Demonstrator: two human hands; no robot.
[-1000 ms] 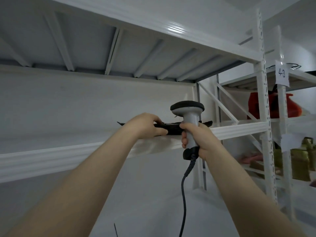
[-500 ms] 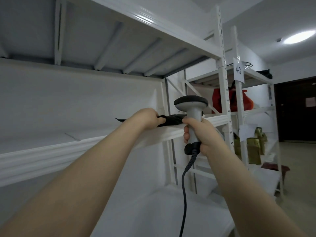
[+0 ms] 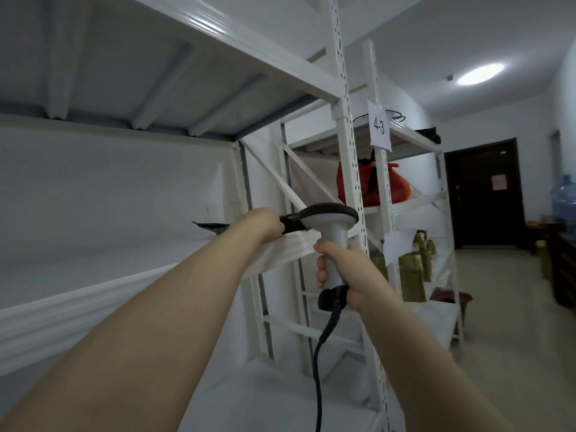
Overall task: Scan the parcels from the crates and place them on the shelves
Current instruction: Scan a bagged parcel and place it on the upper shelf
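A flat black parcel (image 3: 212,227) lies on the white shelf (image 3: 280,251) at about eye height, its left corner sticking out past my wrist. My left hand (image 3: 265,221) reaches over the shelf's front lip and grips the parcel. My right hand (image 3: 341,271) holds the handle of a grey barcode scanner (image 3: 332,218) upright just in front of the shelf edge, its black cable hanging down. The scanner's head hides the parcel's right end.
A second white rack (image 3: 386,194) marked 4-3 stands to the right, holding a red bag (image 3: 399,188) and gold boxes (image 3: 414,272). A dark door (image 3: 486,194) and a blue water bottle (image 3: 564,198) are at the far right. A lower shelf (image 3: 280,400) lies below my arms.
My view has swung to the right, bringing the door and ceiling lamp into sight. Both hands stay at the shelf edge, the left on the parcel, the right on the scanner.
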